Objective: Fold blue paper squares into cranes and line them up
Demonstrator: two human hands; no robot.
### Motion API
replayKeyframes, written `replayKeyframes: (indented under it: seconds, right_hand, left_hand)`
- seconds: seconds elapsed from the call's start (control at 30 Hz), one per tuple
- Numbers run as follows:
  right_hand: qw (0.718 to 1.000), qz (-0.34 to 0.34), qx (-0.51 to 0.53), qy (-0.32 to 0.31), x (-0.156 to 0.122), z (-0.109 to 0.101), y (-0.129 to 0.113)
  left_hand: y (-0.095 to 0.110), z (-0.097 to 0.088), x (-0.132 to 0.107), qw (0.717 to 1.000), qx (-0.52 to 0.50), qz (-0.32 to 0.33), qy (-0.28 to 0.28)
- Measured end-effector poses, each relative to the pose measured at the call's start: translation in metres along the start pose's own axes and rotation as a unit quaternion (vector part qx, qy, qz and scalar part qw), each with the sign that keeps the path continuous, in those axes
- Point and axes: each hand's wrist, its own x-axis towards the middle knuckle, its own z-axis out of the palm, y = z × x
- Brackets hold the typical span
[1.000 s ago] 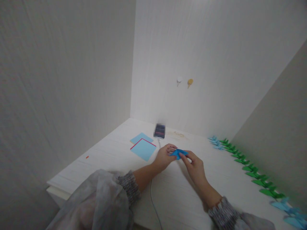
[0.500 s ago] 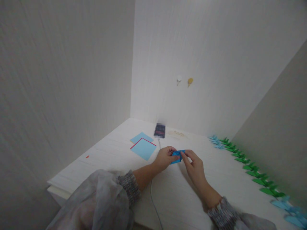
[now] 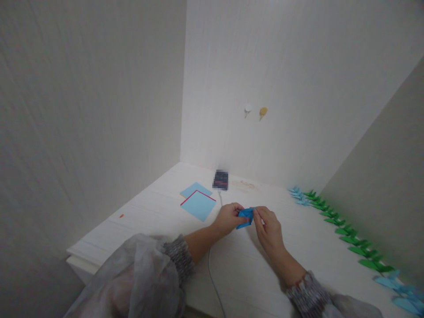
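Observation:
A small piece of folded blue origami paper [image 3: 245, 219] is held up between my two hands above the white table. My left hand [image 3: 228, 218] grips its left side, with the thumb lying across the front face. My right hand [image 3: 269, 225] pinches the upper right corner between thumb and fingertips. Left of my hands lie light blue paper squares [image 3: 198, 206] in overlapping stacks, the nearer one with red along its back edges.
Rows of folded green paper cranes [image 3: 346, 232] and light blue ones [image 3: 402, 289] line the table's right side. A dark pixelated device [image 3: 221, 180] stands by the back wall, its white cable [image 3: 213, 280] running to the front edge. Two hooks [image 3: 263, 111] are on the wall.
The folded blue paper has tilted and dropped slightly at its lower edge. My right fingertips have shifted a little along its upper right corner; my left hand stays nearly still.

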Motion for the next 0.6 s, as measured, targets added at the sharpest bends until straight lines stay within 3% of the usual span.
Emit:
replayKeyframes:
  seconds: [0.27,0.47,0.6]
  right_hand:
    - [0.999,-0.017,-0.034,-0.010,0.0020,-0.0033,-0.0004]
    - [0.999,0.035,0.002,0.022,0.0011,-0.0083,-0.0004]
    - [0.997,0.049,0.050,-0.011,-0.0001,-0.0064,0.0005]
  left_hand:
    - [0.0040,0.0015,0.0002,1.000,0.000,-0.006,-0.017]
    - [-0.0007,-0.0003,0.0010,0.999,0.031,-0.021,-0.003]
    - [0.0004,-0.0026,0.0010,0.999,0.033,0.005,0.021]
